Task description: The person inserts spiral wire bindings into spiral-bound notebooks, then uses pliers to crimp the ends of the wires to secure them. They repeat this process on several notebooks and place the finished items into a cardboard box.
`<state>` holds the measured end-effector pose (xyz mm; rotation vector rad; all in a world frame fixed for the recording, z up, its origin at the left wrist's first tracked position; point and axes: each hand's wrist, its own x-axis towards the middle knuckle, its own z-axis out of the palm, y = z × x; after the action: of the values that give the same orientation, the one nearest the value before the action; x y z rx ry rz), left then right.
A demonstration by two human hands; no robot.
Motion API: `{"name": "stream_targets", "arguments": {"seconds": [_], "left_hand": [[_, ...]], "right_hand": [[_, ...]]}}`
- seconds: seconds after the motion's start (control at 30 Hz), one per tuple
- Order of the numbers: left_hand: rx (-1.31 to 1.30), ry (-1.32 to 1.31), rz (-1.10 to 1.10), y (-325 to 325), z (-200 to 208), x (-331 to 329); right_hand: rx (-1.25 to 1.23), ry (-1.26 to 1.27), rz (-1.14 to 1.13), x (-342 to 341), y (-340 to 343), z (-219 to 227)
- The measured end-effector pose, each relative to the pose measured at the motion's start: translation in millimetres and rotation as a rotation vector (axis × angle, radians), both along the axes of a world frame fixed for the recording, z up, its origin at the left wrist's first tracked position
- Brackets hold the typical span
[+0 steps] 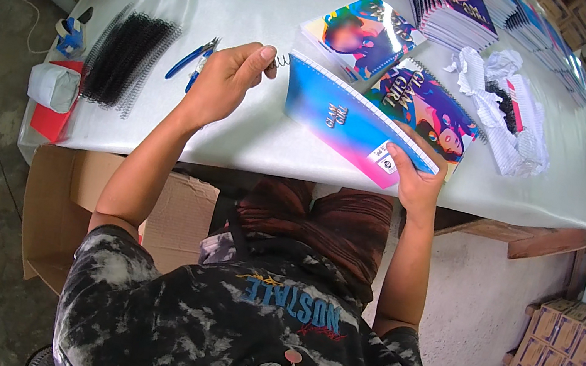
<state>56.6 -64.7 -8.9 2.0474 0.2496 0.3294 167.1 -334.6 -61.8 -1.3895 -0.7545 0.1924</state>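
Observation:
My right hand (416,180) grips a blue-to-pink notebook (331,119) by its lower right corner, thumb on the cover. A row of punched holes runs along the notebook's upper edge. At the left end of that edge, my closed left hand (234,82) pinches a black spiral binding coil (280,63), of which only a short piece shows past the fingers. Just beyond the held notebook lie a notebook with a colourful illustrated cover (366,35) and a coil-bound one (431,109), partly covered by it.
Loose black coils (126,60) lie in a heap at the left, beside blue-handled pliers (190,61). A wrapped white bundle (54,86) rests on a red piece nearby. Crumpled paper (507,127) lies at the right. Notebook stacks (452,15) line the table's (237,146) far side.

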Motion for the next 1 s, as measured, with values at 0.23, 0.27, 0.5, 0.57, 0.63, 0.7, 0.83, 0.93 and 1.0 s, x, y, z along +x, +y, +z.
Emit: {"name": "stream_targets", "arguments": {"seconds": [0.23, 0.27, 0.5, 0.57, 0.63, 0.7, 0.83, 0.93, 1.0], "left_hand": [[-0.51, 0.306, 0.015, 10, 14, 8], [-0.614, 0.366, 0.028, 12, 19, 10], [-0.718, 0.553, -0.118, 27, 25, 16], [-0.679, 0.537, -0.118, 26, 29, 14], [-0.69, 0.535, -0.133, 28, 29, 13], [-0.752, 0.543, -0.165, 32, 27, 15], [-0.836, 0.576, -0.241, 32, 26, 18], [-0.736, 0.464, -0.295, 41, 24, 22], [-0.294, 0.225, -0.262, 29, 25, 18]], "right_hand": [[-0.033, -0.19, 0.067, 1, -2, 4], [-0.003, -0.226, 0.084, 4, -2, 2], [0.051, -0.228, 0.132, 7, -3, -1], [-0.008, -0.226, 0.1, 4, -3, 5], [-0.026, -0.218, 0.085, 3, -3, 7], [-0.003, -0.211, 0.091, 3, -3, 6], [-0.012, -0.204, 0.094, 4, -4, 3], [-0.009, -0.219, 0.127, 5, -5, 6], [0.024, -0.248, 0.148, 7, -5, 6]]}}
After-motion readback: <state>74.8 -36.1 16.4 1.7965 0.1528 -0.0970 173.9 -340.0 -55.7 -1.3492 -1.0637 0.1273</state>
